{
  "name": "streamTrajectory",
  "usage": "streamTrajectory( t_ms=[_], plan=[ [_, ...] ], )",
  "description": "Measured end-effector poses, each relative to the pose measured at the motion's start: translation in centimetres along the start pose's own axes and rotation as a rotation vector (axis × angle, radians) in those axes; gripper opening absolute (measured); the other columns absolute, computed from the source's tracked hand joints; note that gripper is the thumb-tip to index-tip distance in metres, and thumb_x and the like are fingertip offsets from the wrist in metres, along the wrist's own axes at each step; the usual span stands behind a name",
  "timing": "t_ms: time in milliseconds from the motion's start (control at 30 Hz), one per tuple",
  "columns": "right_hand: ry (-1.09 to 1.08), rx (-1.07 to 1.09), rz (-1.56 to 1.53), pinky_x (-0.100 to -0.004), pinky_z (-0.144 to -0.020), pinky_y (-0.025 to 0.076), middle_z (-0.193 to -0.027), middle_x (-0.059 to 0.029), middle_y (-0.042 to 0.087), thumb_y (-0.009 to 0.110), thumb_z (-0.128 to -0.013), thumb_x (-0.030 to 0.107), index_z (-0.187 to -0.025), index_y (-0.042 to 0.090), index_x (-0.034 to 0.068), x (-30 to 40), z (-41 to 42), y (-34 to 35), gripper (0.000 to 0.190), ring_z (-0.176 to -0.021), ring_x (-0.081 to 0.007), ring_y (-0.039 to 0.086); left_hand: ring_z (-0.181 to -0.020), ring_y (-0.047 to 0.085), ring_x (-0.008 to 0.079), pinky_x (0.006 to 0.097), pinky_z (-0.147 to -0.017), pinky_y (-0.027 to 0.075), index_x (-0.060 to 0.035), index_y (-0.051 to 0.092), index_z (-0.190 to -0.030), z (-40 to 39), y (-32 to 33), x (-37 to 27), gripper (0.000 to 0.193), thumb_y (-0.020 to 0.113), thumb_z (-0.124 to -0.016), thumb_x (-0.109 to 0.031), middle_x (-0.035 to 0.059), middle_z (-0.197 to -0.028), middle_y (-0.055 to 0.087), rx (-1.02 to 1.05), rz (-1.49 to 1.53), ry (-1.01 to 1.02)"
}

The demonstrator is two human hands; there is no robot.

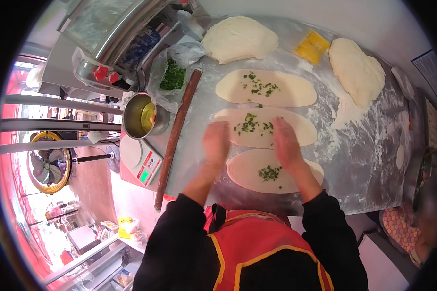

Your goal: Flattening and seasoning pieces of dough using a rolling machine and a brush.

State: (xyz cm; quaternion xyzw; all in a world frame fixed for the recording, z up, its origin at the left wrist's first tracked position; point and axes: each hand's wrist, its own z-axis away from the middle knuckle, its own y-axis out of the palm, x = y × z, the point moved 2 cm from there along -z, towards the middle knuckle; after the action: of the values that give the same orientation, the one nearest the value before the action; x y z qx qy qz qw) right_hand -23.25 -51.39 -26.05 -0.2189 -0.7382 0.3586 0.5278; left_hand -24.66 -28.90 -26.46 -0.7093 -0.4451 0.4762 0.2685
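Three flattened ovals of dough lie one beyond another on the floured metal worktop [189,145], each with chopped green onion on it. My left hand [216,142], blurred, is at the left end of the middle dough oval [298,127]. Over that oval's right part is my right hand [286,140], its wrist above the near dough oval [247,171]. Neither hand shows anything held, though whether they touch the dough cannot be told. The far dough oval [229,87] lies beyond both hands.
A long wooden rolling pin [178,134] lies left of the dough. Farther left are a metal pot of yellow liquid [131,118], a digital scale [151,163] and a bag of chopped greens [173,74]. Large dough masses [240,38] [357,69] and a yellow packet [312,46] lie at the back.
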Motion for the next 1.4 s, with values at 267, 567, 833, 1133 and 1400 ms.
streamTrajectory(
  t_ms=[267, 567, 833, 1133, 1400],
  plan=[
    [-0.155, 0.198, 0.270, -0.0515, -0.107, 0.021, -0.138, -0.0113, 0.037, 0.055, -0.086, 0.028, -0.131, 0.040, 0.004, 5.4, -2.6, 4.9, 0.053, -0.129, -0.0295, 0.033, -0.075, 0.059, 0.0313, 0.0404, -0.064, 0.050, -0.0071, 0.056, -0.089, 0.1, -4.7, 8.8, 0.011, 0.058, -0.079, -0.009, 0.0112, -0.085, 0.057, 0.055, -0.285, -0.154],
    [0.157, -0.142, 0.223, -0.0451, -0.090, 0.035, -0.103, -0.0105, 0.055, 0.066, -0.076, 0.016, -0.099, 0.060, 0.007, 3.2, -5.1, 2.4, 0.025, -0.098, -0.0298, 0.049, -0.093, 0.058, 0.0306, 0.0405, -0.075, 0.049, -0.0114, 0.056, -0.105, 0.6, -5.2, 10.5, 0.023, 0.054, -0.081, -0.009, 0.0069, -0.106, 0.055, 0.149, -0.180, -0.224],
    [0.396, -0.180, 0.416, -0.0402, -0.090, 0.033, -0.106, -0.0071, 0.053, 0.072, -0.071, 0.021, -0.086, 0.064, 0.004, 3.1, -9.3, 5.8, 0.024, -0.103, -0.0278, 0.045, -0.100, 0.055, 0.0311, 0.0399, -0.081, 0.047, -0.0063, 0.056, -0.107, 1.3, -7.0, 9.8, 0.028, 0.059, -0.079, -0.009, 0.0104, -0.112, 0.053, 0.124, -0.072, -0.179],
    [0.328, -0.198, 0.380, -0.0391, -0.091, 0.033, -0.108, -0.0066, 0.056, 0.067, -0.074, 0.016, -0.086, 0.065, 0.003, 4.3, -7.2, 2.6, 0.017, -0.103, -0.0266, 0.047, -0.094, 0.058, 0.0278, 0.0379, -0.072, 0.051, -0.0063, 0.057, -0.101, 2.2, -6.6, 8.3, 0.023, 0.060, -0.079, -0.012, 0.0089, -0.111, 0.054, 0.118, 0.069, -0.098],
    [0.093, -0.086, 0.305, -0.0451, -0.100, 0.032, -0.126, -0.0188, 0.048, 0.054, -0.085, 0.014, -0.124, 0.048, 0.002, 4.9, -2.6, 3.4, 0.041, -0.116, -0.0357, 0.043, -0.091, 0.057, 0.0295, 0.0381, -0.069, 0.051, -0.0053, 0.056, -0.103, 1.9, -5.9, 5.5, 0.027, 0.060, -0.076, -0.007, 0.0105, -0.105, 0.055, 0.174, 0.200, 0.025]
  ],
)
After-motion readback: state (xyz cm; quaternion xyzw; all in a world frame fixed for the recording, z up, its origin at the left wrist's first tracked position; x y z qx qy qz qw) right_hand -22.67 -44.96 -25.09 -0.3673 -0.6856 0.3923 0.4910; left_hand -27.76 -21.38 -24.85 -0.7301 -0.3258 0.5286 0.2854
